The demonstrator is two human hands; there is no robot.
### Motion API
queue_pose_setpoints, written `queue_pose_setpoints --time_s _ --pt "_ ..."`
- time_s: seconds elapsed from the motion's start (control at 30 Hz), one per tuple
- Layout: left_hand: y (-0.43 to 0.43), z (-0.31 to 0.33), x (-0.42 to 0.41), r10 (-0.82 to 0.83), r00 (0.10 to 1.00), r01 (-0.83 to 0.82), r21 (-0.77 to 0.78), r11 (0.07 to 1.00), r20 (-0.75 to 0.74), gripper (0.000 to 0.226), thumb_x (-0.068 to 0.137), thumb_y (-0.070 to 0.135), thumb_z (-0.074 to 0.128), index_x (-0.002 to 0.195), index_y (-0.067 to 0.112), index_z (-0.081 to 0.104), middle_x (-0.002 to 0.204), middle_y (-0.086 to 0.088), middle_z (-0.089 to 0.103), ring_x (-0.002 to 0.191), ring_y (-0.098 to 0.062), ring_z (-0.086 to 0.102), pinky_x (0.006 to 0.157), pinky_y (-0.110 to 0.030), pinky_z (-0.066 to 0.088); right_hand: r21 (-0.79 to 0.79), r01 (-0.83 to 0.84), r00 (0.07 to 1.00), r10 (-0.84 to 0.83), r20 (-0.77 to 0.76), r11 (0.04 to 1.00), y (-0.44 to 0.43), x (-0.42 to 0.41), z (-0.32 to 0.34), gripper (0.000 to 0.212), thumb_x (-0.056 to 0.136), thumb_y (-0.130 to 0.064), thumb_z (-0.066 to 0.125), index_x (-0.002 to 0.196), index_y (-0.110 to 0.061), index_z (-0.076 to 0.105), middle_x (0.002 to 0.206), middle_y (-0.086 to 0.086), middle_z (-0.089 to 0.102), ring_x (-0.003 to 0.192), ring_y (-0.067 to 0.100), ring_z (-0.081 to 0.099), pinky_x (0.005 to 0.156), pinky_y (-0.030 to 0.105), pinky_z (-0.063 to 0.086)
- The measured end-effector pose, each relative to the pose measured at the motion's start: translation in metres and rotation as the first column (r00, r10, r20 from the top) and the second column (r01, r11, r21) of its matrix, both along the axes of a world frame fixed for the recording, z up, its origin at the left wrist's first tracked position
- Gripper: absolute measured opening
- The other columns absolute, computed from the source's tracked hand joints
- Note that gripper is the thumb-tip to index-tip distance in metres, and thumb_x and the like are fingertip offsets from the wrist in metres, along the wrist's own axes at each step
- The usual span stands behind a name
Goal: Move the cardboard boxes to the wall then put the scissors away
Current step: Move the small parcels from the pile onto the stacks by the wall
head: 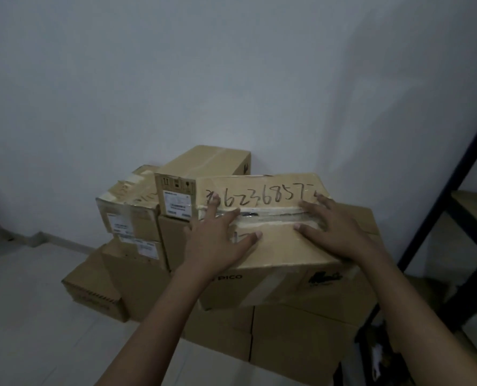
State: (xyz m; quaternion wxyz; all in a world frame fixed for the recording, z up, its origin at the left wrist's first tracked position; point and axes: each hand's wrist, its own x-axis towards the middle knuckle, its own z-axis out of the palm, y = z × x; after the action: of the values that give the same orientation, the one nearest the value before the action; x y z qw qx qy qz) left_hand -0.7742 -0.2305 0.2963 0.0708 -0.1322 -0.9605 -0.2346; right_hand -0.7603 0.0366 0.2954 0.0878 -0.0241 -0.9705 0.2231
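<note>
Flat hands settle a numbered box on the stack by the wall.

Left hand [218, 238] and right hand [332, 227] press open-palmed on the top cardboard box [273, 246]; squaring its edges should prevent slipping.

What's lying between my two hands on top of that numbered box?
Head view: between the left hand and right hand runs only the taped seam of the numbered box.

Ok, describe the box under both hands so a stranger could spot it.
A pile of cardboard boxes stands against the pale wall, beside a dark shelf frame. The box lies on top at the pile's right side, left hand and right hand flat on it. Its neighbours show printed labels; it bears large black handwritten digits above its taped seam.
</note>
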Motion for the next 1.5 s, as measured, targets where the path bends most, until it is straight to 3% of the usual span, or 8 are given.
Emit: queue_pose_setpoints --time_s 0.23,0.37,0.5,0.7,1.03,1.13,1.4,1.5 --pt "0.033 -0.001 -0.041 -0.048 0.997 0.045 0.044 0.998 0.057 0.072 0.077 0.080 0.046 0.138 0.042 0.045 0.162 0.005 0.007 0.143 -0.041 0.017 0.112 -0.060 0.020 0.062 0.083 0.996 -0.085 0.021 0.995 0.023 -0.044 0.012 0.065 0.087 -0.060 0.058 0.145 -0.036 0.043 0.160 -0.004 0.021 0.144 0.021 0.029 0.112 0.039 0.027" --pt "0.048 -0.004 -0.052 -0.074 0.991 0.066 0.069 0.995 0.109 0.070 0.077 0.079 0.047 0.136 0.040 0.046 0.162 0.002 0.008 0.141 -0.045 0.018 0.112 -0.060 0.020 0.058 0.105 0.992 -0.109 0.070 0.993 0.042 -0.068 0.014 0.081 0.068 -0.080 0.049 0.139 -0.041 0.049 0.157 -0.003 0.029 0.141 0.024 0.035 0.114 0.044 0.031" --pt "0.064 -0.012 -0.060 -0.136 0.982 0.129 0.055 0.990 0.132 0.070 0.079 0.076 0.048 0.138 0.040 0.042 0.162 0.001 0.005 0.140 -0.047 0.017 0.112 -0.058 0.022 0.059 0.102 0.989 -0.108 0.097 0.993 0.066 -0.085 0.005 0.059 0.082 -0.062 0.062 0.137 -0.043 0.050 0.156 -0.003 0.031 0.140 0.021 0.036 0.114 0.042 0.031" --pt "0.094 -0.022 -0.073 -0.167 0.969 0.162 0.040 0.986 0.184 0.069 0.081 0.073 0.048 0.141 0.039 0.040 0.162 0.000 0.002 0.139 -0.047 0.017 0.111 -0.053 0.024 0.074 0.068 0.979 -0.081 0.185 0.995 0.103 -0.109 -0.007 0.063 0.080 -0.067 0.060 0.137 -0.042 0.051 0.155 -0.001 0.033 0.140 0.021 0.035 0.115 0.044 0.030" --pt "0.161 -0.016 -0.099 -0.124 0.974 0.131 -0.026 0.991 0.187 0.071 0.082 0.076 0.041 0.142 0.038 0.037 0.162 -0.001 -0.005 0.139 -0.048 0.018 0.109 -0.057 0.026 0.034 -0.067 0.985 0.061 0.160 0.997 0.165 -0.169 -0.009 0.054 0.088 -0.051 0.063 0.139 -0.036 0.051 0.152 0.001 0.037 0.139 0.021 0.036 0.111 0.037 0.031" --pt "0.178 -0.017 -0.105 -0.093 0.980 0.103 -0.052 0.993 0.174 0.071 0.084 0.075 0.039 0.143 0.037 0.036 0.162 -0.003 -0.003 0.139 -0.049 0.017 0.109 -0.057 0.021 0.064 -0.118 0.980 0.106 0.169 0.991 0.179 -0.193 -0.006 0.059 0.086 -0.055 0.064 0.140 -0.035 0.050 0.153 -0.001 0.036 0.139 0.020 0.036 0.112 0.038 0.032" --pt "0.203 -0.033 -0.126 0.052 0.989 -0.048 -0.033 0.998 0.139 0.066 0.087 0.074 0.033 0.141 0.036 0.042 0.162 -0.006 0.006 0.138 -0.048 0.022 0.111 -0.055 0.024 0.109 -0.268 0.952 0.247 0.179 0.957 0.186 -0.262 -0.007 0.074 0.078 -0.072 0.060 0.142 -0.036 0.047 0.154 -0.003 0.033 0.139 0.020 0.035 0.114 0.041 0.031" --pt "0.208 -0.032 -0.131 0.086 0.989 -0.076 -0.089 0.993 0.122 0.065 0.089 0.072 0.033 0.141 0.035 0.041 0.161 -0.005 0.011 0.138 -0.046 0.022 0.110 -0.053 0.024 0.102 -0.314 0.935 0.290 0.204 0.944 0.183 -0.278 -0.015 0.080 0.075 -0.077 0.055 0.144 -0.039 0.043 0.156 -0.004 0.029 0.140 0.021 0.034 0.113 0.040 0.030"
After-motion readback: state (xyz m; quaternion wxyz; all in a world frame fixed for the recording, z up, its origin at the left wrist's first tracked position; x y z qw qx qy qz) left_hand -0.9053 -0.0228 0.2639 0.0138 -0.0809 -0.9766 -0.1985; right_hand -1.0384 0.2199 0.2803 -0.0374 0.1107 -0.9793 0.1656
